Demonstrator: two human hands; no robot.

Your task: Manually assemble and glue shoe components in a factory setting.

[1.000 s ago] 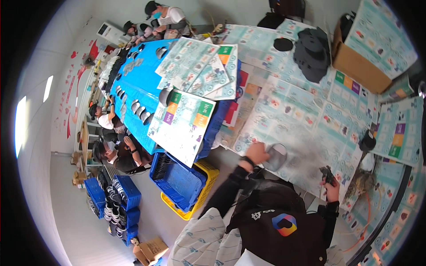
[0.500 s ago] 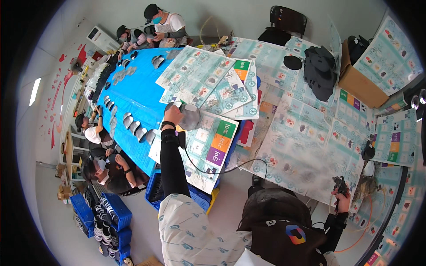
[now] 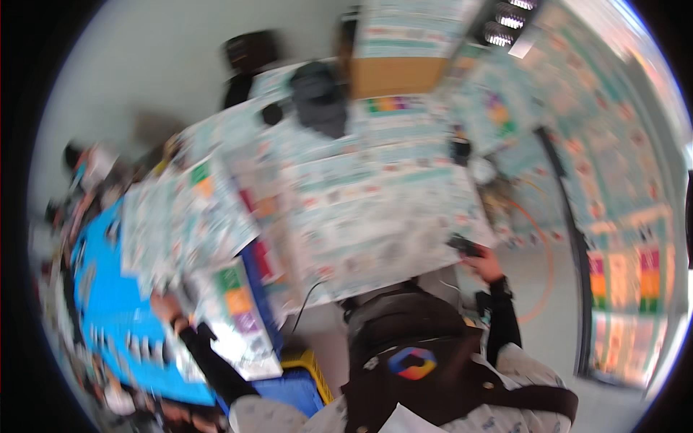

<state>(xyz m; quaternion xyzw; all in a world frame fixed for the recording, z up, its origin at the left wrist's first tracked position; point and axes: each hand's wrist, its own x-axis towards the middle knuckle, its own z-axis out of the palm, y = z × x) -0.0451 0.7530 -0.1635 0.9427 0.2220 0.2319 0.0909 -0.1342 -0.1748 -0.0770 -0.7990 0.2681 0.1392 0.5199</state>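
The picture is blurred by motion. My left hand [image 3: 167, 307] reaches out to the left, at the edge of a blue table [image 3: 108, 289] and beside a stack of printed sheets [image 3: 234, 299]. The blur hides whether it holds anything. My right hand [image 3: 485, 263] is at the near right corner of a table covered with printed sheets [image 3: 375, 195]. Its fingers are closed on a small dark object [image 3: 465, 247]. A black bag with a coloured emblem [image 3: 408, 346] hangs on my chest between my arms.
A cardboard box [image 3: 393, 76] and a black bulky thing [image 3: 317, 97] stand at the far side of the covered table. A blue crate [image 3: 289, 390] inside a yellow one [image 3: 319, 368] sits on the floor below. An orange cable [image 3: 538, 267] loops on the floor. People sit at the far left.
The view has swung sharply and blurred. My left hand went from the covered table out to the blue table on the left. My right hand stayed at the table's right corner with the dark object.
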